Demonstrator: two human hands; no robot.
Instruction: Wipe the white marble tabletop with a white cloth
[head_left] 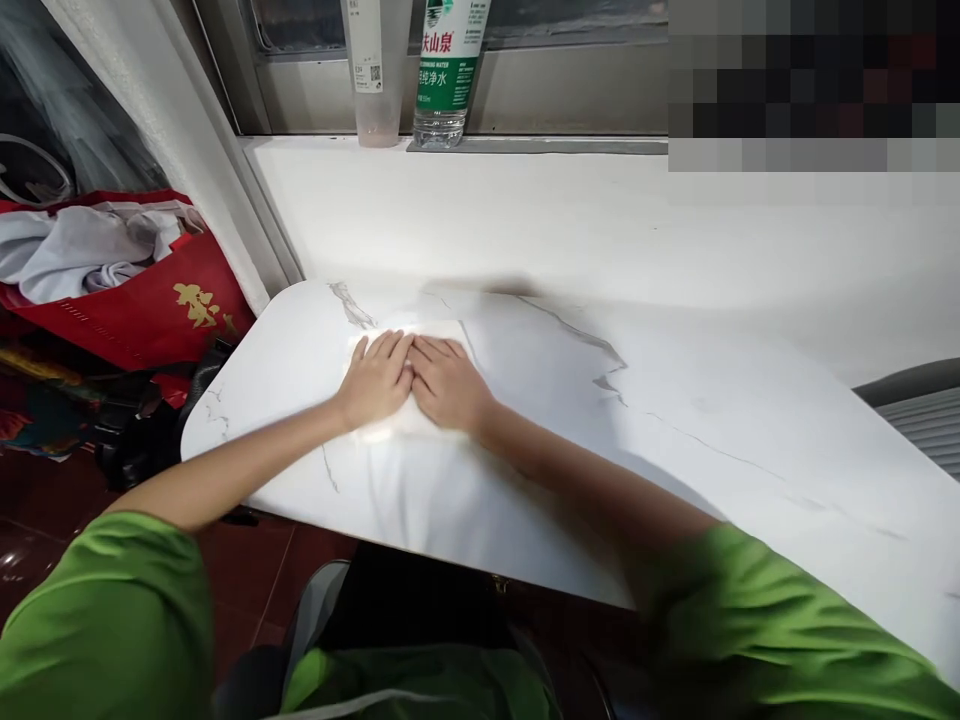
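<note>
A white square sheet (pixel 401 424), paper or cloth I cannot tell, lies on the white marble-patterned table (pixel 525 500). My left hand (pixel 379 378) rests flat on its left half, fingers stretched toward the wall. On its right half lies my right hand (pixel 450 382), palm down, with its fingers extended and angled to the left. The two hands touch at the index fingers and thumbs, near the middle of the sheet. Both palms hide much of the sheet, and neither hand grips anything.
On the window sill stand a clear plastic cup (pixel 377 100) and a water bottle with a green label (pixel 444 85). A red bag (pixel 150 310) holding white cloth is left of the table, beside a white curtain (pixel 172 120). A grey ridged object (pixel 926 415) stands at the right.
</note>
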